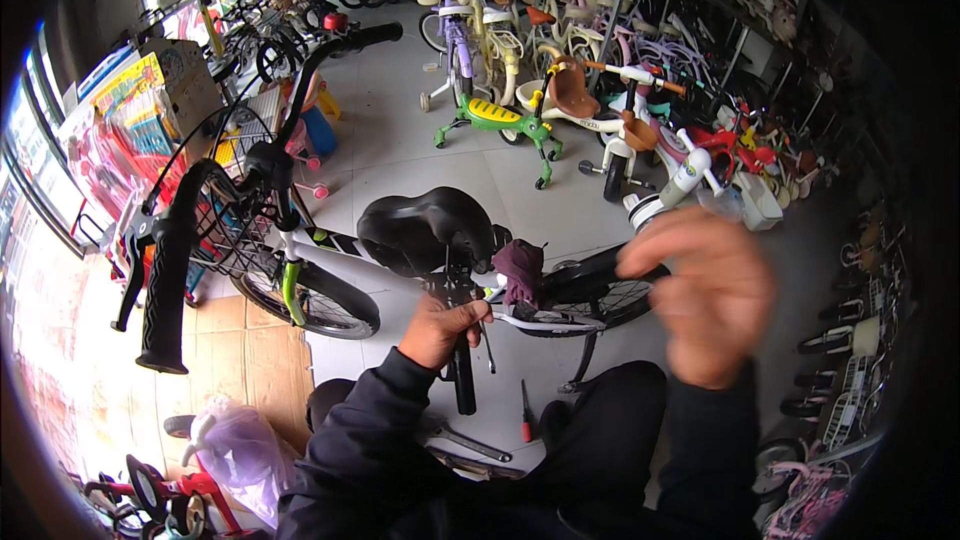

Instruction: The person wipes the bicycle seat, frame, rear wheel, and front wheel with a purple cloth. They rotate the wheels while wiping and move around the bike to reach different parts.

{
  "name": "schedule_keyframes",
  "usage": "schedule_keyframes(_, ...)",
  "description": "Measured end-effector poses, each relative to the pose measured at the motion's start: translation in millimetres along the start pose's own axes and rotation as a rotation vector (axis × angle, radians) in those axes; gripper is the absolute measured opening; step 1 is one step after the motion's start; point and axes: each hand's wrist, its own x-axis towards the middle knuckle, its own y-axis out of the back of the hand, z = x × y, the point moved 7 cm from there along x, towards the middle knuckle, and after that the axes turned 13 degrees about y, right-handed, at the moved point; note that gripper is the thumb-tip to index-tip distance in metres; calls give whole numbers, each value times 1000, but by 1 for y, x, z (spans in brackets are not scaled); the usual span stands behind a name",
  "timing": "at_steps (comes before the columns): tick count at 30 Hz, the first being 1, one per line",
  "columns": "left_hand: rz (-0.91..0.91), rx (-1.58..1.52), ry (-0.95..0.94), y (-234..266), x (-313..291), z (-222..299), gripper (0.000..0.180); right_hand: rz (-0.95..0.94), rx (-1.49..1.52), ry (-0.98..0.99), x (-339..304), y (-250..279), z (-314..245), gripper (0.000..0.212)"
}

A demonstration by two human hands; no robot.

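A bicycle with a white and green frame stands before me, its black handlebar grip at the left. My left hand is closed round the black seat post just below the clamp of a black saddle. Beside its thumb hangs a thin metal tool, perhaps a hex key. Off to the right, my right hand is raised over the rear wheel, smeared by motion with its fingers bent. Whether it holds anything is unclear. A dark purple cloth is draped behind the saddle.
On the floor by my knees lie a red-handled screwdriver and a spanner. Flattened cardboard covers the floor at left. A green ride-on toy and several children's bikes stand farther back. A kickstand juts toward me.
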Motion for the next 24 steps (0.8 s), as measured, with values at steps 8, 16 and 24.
schedule_keyframes(8, 45, -21, -10, 7, 1, 6, 16, -398, 424, -762, -165, -145, 153, 35)
schedule_keyframes(16, 110, -82, -47, 10, 10, 8, 27, -203, 274, -739, -164, -108, 178, 29)
schedule_keyframes(24, -284, -129, -25, -11, 15, 0, 69, -229, 152, -529, -143, -90, 174, 22)
